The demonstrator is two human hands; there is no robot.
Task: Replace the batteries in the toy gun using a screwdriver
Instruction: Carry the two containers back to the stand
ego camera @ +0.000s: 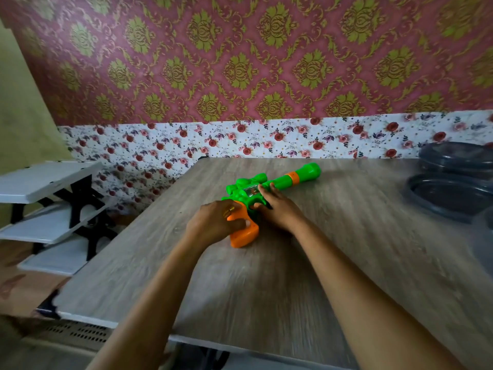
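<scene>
head view: the toy gun (246, 189) is lying on its side on the grey wood-grain table (266, 284), near the far middle of the top, with its green barrel pointing away and to the right and its orange grip (244, 236) pointing back toward the person. the left hand (213, 222) is curling round the orange grip, fingers wrapping over the top and thumb pressing across its side; a gold ring (230, 209) is showing on one finger. the right hand (277, 209) is holding the green body just beside the left hand, fingers reaching over the top edge and thumb tucking in at the near side by the trigger. dark round containers (453, 193) are sitting at the table's right edge, well apart from the gun. a white shelf rack (50, 198) is standing to the left of the table. the whole picture is blurring slightly.
</scene>
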